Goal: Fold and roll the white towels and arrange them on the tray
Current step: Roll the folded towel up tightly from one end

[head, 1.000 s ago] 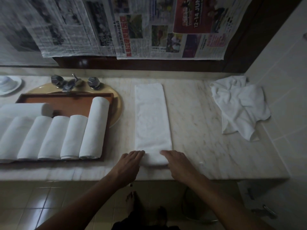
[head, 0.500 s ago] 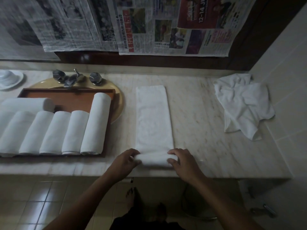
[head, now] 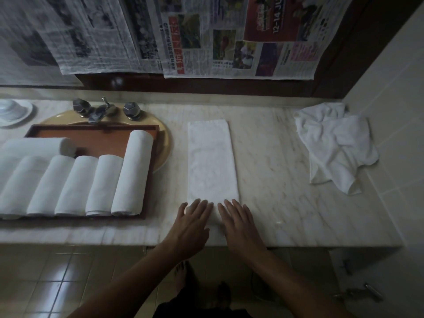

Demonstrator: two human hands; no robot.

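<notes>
Marble table (head: 286, 180) carries the towel (head: 212, 161) lengthwise, running away from both hands (head: 195, 222) (head: 238, 222), whose straight fingers (head: 202, 205) press flat on its rolled near end.

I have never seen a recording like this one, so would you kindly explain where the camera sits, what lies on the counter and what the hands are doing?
There is no machine here: a person works with bare hands, and the single picture comes from a camera worn on their head, looking down. On the pale marble counter lies a long folded white towel. The left hand and the right hand rest flat on its near end, fingers straight, gripping nothing. To the left, a brown wooden tray holds several rolled white towels. A crumpled white towel lies at the right, by the tiled wall.
</notes>
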